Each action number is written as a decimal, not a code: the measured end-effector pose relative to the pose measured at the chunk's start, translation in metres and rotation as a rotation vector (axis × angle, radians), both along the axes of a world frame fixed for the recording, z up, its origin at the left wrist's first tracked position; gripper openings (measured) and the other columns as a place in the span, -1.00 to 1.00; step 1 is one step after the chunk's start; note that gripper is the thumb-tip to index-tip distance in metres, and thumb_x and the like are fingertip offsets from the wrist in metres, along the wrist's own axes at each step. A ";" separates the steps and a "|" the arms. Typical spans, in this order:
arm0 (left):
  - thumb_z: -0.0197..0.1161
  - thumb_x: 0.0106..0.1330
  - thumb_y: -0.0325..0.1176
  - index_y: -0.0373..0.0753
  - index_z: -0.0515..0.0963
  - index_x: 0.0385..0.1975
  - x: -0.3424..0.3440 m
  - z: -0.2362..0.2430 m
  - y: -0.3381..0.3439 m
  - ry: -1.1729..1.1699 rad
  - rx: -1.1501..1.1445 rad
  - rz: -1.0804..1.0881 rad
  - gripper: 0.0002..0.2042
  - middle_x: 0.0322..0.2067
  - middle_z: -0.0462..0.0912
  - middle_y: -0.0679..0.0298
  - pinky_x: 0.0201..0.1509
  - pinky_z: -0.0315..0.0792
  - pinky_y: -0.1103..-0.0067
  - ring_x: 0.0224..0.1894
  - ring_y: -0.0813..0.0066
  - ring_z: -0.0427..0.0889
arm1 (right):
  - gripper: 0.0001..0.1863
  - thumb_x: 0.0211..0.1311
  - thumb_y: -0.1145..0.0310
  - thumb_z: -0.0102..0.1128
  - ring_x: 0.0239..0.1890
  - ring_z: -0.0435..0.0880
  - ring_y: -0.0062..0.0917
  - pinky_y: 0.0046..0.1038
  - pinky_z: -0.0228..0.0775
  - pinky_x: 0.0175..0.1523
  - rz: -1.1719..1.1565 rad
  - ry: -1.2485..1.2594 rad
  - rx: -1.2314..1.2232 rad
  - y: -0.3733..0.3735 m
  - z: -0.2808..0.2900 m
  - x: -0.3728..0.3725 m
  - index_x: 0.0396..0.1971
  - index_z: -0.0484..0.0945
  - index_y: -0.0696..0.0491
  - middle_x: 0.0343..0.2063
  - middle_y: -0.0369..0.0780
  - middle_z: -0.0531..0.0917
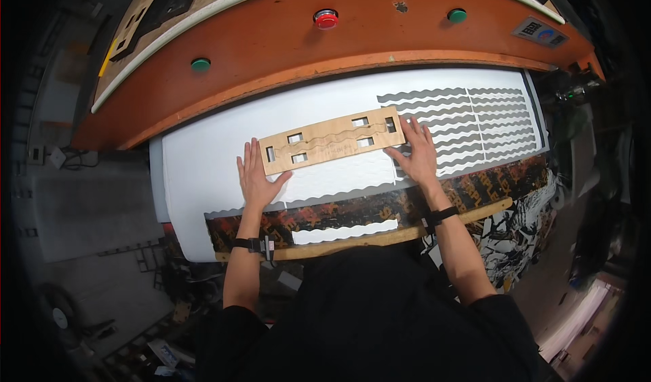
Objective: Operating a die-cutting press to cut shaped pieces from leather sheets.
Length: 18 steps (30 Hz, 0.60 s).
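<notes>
Wooden board [332, 140] with the square cut-outs and wavy line sits on the white sheet [210, 151], left of the grey wavy bands [424, 95], its right end right up at their near ends; can't tell if it laps over any. Our left hand [258, 182] is spread at the board's left end, fingers along that end, thumb by the near edge; our right hand [422, 157] mirrors it at the other end, also spread. Looks like we're positioning the board. To do it well, we should steer from both ends equally, using small nudges, so it doesn't pivot. Line its long edge up with the run of the bands and the wavy grey edge in front; angle looks about right, but the lens bends lines, so we should check by eye. Board should stay flat; lifting one end probably costs us the alignment. The loose white wavy strip [346, 232] lies on the dark patterned strip [274, 220] in front, apart from the board; we should mind our forearms there. Beyond, the orange beam [264, 60] carries one red button [326, 20] and two green ones [200, 64]. Hands shouldn't drift under that beam.
</notes>
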<state>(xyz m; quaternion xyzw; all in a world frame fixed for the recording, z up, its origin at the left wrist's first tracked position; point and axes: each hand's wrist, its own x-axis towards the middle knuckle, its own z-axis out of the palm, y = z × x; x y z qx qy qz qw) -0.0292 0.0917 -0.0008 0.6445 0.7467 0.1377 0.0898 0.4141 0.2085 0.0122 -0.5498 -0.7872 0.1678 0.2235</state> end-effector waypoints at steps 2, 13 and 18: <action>0.60 0.20 0.34 -0.40 0.17 0.71 0.000 -0.001 0.001 -0.002 0.005 -0.002 0.25 0.74 0.13 -0.06 0.81 -0.26 -0.09 0.81 -0.03 -0.04 | -0.06 0.27 -0.09 0.61 0.66 0.38 -0.09 0.02 0.03 0.76 -0.002 -0.006 -0.017 0.000 0.004 0.001 0.55 0.49 0.05 0.48 -0.10 0.63; 0.61 0.18 0.35 -0.31 0.28 0.68 0.000 0.003 0.007 -0.023 0.018 -0.008 0.19 0.74 0.15 0.01 0.80 -0.24 -0.12 0.81 -0.04 -0.04 | -0.05 0.21 -0.03 0.68 0.64 0.41 -0.08 0.04 0.04 0.76 -0.010 0.058 0.007 -0.001 0.002 0.003 0.54 0.53 0.05 0.43 -0.07 0.67; 0.61 0.18 0.34 -0.33 0.27 0.68 0.002 0.004 0.007 -0.018 0.007 -0.024 0.19 0.74 0.16 -0.01 0.80 -0.23 -0.12 0.80 -0.06 -0.02 | -0.05 0.18 0.00 0.71 0.62 0.45 -0.09 0.05 0.08 0.73 -0.008 0.052 0.043 -0.005 0.004 0.006 0.54 0.54 0.05 0.42 -0.13 0.69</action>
